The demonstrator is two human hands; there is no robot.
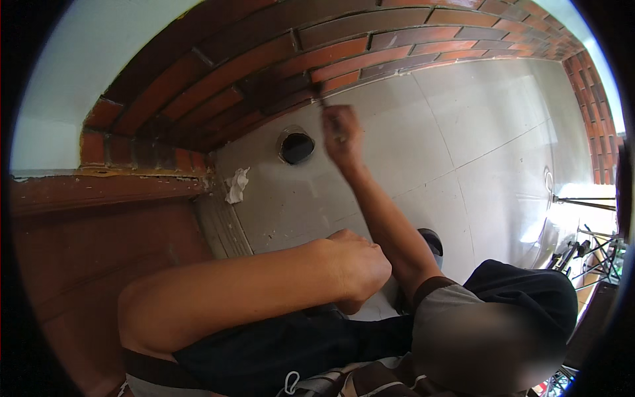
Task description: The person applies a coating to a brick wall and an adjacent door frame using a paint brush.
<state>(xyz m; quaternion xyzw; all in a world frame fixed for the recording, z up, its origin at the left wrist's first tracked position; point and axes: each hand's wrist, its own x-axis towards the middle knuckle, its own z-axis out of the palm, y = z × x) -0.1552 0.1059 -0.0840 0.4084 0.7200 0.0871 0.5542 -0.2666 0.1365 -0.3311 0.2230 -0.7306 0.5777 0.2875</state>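
My right hand (342, 131) grips a paintbrush (318, 89), with its dark bristles at the lowest row of the brick-patterned wall (331, 48). Hand and brush are blurred. Just left of that hand, a clear cup (296, 148) of dark liquid stands on the floor near the wall's foot. My left hand (366, 265) is curled into a fist in front of my body, its forearm lying across the view above my dark shorts. No object shows in the left hand, though its palm side is hidden.
Pale tiles cover the floor (421, 149). A crumpled white tissue (237, 186) lies beside a reddish-brown door frame (114, 191) at left. At far right are thin metal stands (590, 258). Part of a dark shoe (430, 242) shows behind my right forearm.
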